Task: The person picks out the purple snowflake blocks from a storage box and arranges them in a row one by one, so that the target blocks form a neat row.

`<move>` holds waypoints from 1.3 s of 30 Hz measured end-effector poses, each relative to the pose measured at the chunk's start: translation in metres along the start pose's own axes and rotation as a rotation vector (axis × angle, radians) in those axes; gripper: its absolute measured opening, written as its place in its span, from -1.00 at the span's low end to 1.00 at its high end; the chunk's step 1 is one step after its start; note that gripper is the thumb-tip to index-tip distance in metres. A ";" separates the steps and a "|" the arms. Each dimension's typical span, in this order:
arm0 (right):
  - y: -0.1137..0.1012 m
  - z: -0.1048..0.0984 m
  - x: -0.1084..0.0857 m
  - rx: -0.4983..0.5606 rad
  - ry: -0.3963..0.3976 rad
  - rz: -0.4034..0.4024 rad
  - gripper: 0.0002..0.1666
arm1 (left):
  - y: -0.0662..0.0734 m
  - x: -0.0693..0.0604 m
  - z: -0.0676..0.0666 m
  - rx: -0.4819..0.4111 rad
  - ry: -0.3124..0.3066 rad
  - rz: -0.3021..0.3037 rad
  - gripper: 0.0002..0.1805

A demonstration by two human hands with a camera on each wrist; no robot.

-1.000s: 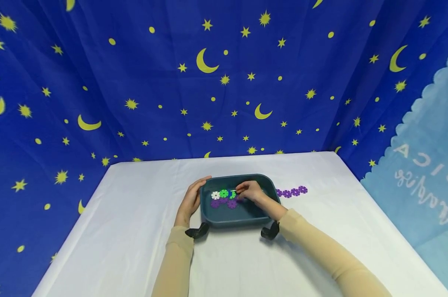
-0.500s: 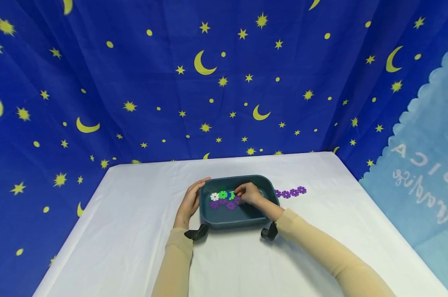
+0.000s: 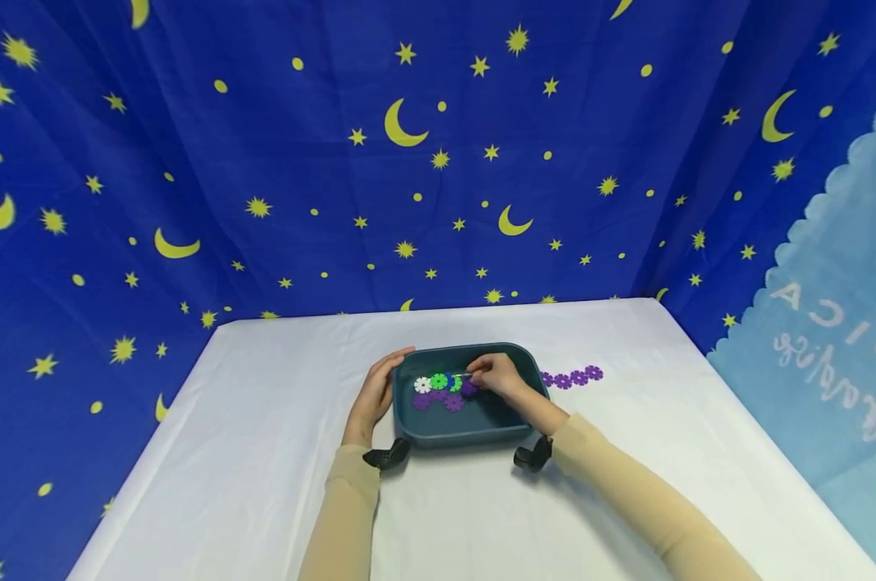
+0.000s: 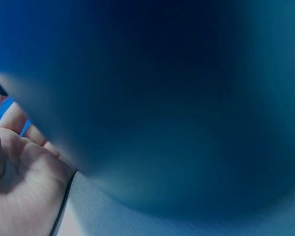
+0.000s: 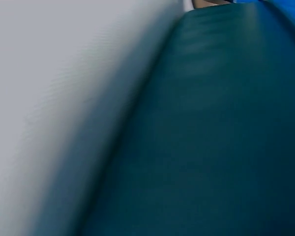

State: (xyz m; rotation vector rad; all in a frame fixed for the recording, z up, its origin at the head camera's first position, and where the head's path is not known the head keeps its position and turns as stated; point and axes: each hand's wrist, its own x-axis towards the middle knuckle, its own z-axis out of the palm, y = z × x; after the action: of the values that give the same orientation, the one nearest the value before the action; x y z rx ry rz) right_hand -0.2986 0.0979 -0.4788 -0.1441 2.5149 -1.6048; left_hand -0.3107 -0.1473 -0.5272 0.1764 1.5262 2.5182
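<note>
My right hand (image 3: 498,374) is down inside the tray (image 3: 467,438), fingertips bent together at a purple disc (image 3: 469,387), though I cannot tell whether they pinch it or only touch it. My left hand (image 3: 373,395) lies along the tray's left outer wall, fingers extended and not clenched. I expect these pieces to weigh next to nothing, thin and stiff, a little slippery and hard to break; the better hold would be thumb and forefinger on the notched edge, since the flat faces would be awkward to lift from the bottom. They look like smooth plastic, round and toothed like small flowers. To the left of my fingertips are a blue piece (image 3: 450,379), a green disc (image 3: 439,381) and a white disc (image 3: 423,385), with more purple discs (image 3: 453,402) nearer me. The tray looks like firm, smooth dark teal plastic with rounded corners, probably easy to steady by its walls. Just beyond its right side, a row of purple discs (image 3: 576,378) lies on the white cloth of the table (image 3: 264,452).
</note>
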 end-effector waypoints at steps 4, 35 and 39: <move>-0.001 -0.005 -0.003 0.060 0.012 -0.049 -0.74 | 0.000 0.000 0.000 0.003 0.002 -0.002 -0.68; 0.021 -0.118 -0.026 0.400 0.508 0.052 -0.62 | 0.010 -0.007 0.005 0.061 -0.039 -0.002 -0.66; 0.032 -0.134 -0.027 0.400 0.564 0.088 -0.56 | 0.013 -0.010 0.008 0.087 -0.043 -0.013 -0.69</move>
State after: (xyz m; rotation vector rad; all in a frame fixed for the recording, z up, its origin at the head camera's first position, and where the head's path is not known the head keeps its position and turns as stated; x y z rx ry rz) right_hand -0.2963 0.2349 -0.4502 0.5271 2.4220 -2.3207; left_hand -0.3004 -0.1490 -0.5121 0.2311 1.6159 2.4239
